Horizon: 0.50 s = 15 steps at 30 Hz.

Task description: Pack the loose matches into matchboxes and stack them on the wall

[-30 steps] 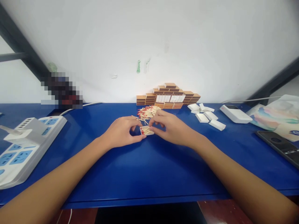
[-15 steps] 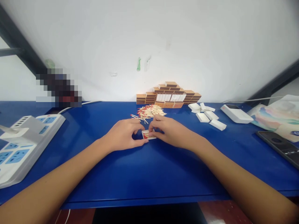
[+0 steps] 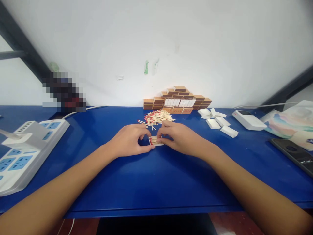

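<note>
A small white matchbox tray point(image 3: 153, 141) with red-tipped matches in it lies on the blue table point(image 3: 151, 176). My left hand point(image 3: 129, 141) curls round its left end, thumb and fingers pinching it. From the right, my right hand point(image 3: 177, 137) presses its bent fingertips on the tray and the matches. Just behind both hands lies a loose pile of matches point(image 3: 156, 117).
Brown matchboxes point(image 3: 177, 99) are stacked against the white wall. Several white empty trays point(image 3: 217, 122) lie to the right, then a white device point(image 3: 248, 119), a colourful bag point(image 3: 290, 122) and a dark phone point(image 3: 293, 155). A white and blue power strip point(image 3: 26, 147) sits at left.
Both hands with the tray have slid a little nearer to me and away from the match pile. More of the tray is now covered by my right fingers.
</note>
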Each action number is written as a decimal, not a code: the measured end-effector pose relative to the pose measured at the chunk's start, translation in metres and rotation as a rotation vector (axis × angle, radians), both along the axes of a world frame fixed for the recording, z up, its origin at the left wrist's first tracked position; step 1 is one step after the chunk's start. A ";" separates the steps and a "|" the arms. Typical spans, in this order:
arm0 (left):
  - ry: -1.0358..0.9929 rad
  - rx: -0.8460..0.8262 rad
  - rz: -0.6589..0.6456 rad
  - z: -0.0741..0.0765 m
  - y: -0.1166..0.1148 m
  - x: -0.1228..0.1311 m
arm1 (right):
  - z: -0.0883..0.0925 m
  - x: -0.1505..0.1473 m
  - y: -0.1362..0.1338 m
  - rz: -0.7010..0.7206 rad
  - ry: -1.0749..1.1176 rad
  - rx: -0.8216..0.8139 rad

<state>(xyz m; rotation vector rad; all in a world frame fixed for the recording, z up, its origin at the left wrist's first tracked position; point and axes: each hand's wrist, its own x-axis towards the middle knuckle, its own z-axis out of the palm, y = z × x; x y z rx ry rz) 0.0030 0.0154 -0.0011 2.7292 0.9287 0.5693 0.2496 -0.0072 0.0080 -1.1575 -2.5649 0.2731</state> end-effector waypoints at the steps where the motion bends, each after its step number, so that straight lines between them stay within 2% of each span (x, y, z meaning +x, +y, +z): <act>1: 0.001 -0.002 0.001 0.000 0.000 0.000 | 0.001 0.001 0.000 0.004 0.005 -0.008; 9: 0.004 0.000 -0.008 0.000 -0.003 0.003 | -0.006 -0.003 0.002 -0.018 0.044 0.019; 15: 0.010 -0.010 -0.004 0.001 -0.004 0.002 | -0.007 -0.004 0.002 0.059 0.079 0.058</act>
